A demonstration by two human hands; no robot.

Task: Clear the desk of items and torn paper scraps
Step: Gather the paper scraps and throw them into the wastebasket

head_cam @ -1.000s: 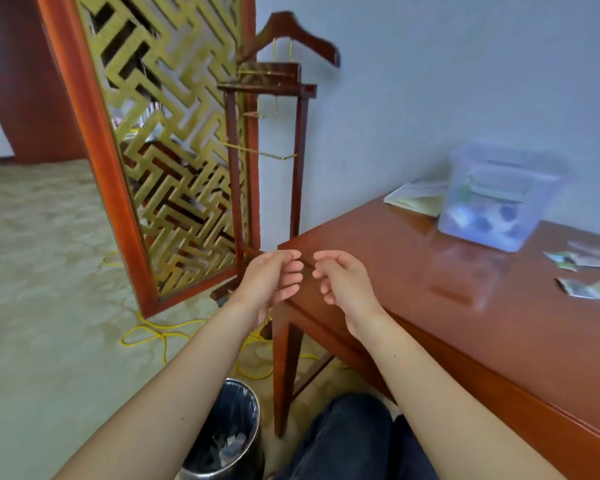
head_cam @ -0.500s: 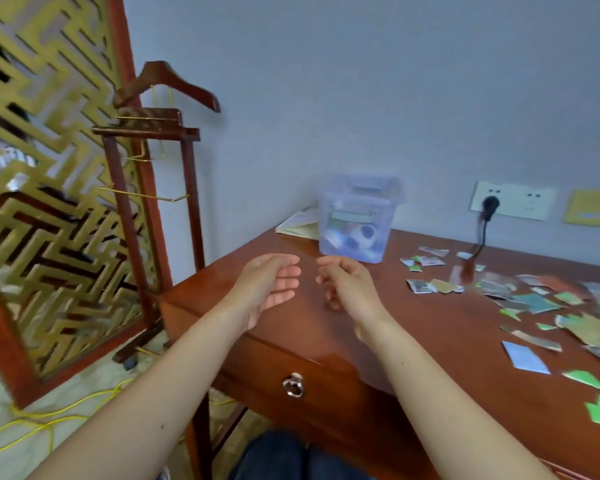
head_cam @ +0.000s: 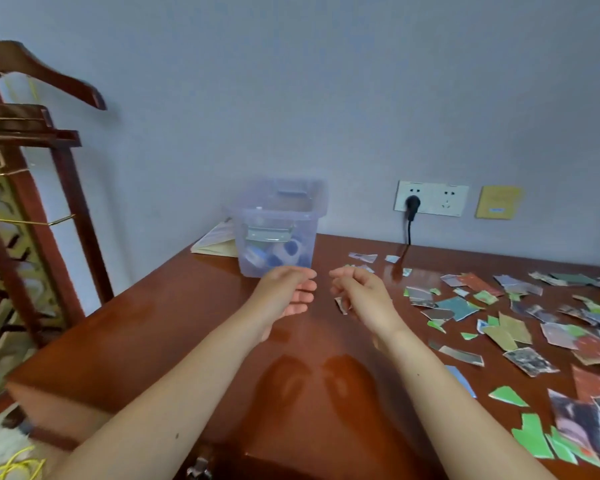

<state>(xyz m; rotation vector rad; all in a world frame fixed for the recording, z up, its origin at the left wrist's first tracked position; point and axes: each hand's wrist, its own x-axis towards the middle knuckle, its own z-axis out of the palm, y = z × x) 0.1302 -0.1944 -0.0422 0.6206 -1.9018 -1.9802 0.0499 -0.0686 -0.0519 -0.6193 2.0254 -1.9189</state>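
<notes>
**Desk clearance: both hands free, scraps not yet taken up**

My left hand (head_cam: 288, 292) and right hand (head_cam: 361, 296) hover side by side above the desk (head_cam: 153, 341), close together but apart. The fingers of each are loosely curled and neither hand holds anything. One small scrap (head_cam: 342, 304) lies just beside my right hand; I cannot tell whether a finger touches it.

Just beyond the fingertips stands a clear plastic box (head_cam: 278, 237) with no lid on it, blue-and-white containers visible in its bottom. A booklet (head_cam: 215, 240) lies flat behind the box, against the wall.

The torn paper scraps (head_cam: 456, 306) are spread over the right half of the desk, from near my right hand out to the right edge of view. Some overlap and most lie singly. Behind them a black plug (head_cam: 412, 204) sits in the wall socket (head_cam: 430, 199), its cord dropping to the desk.

Assessment: the scraps look thin, light and limp. They lie flat on a glossy top, so an edge will be hard to pinch. I judge it easier to sweep them together with flat fingers and lift the heap, or slide pieces to the desk edge. The box looks light and rigid, and is best taken by both side walls under the rim.
</notes>
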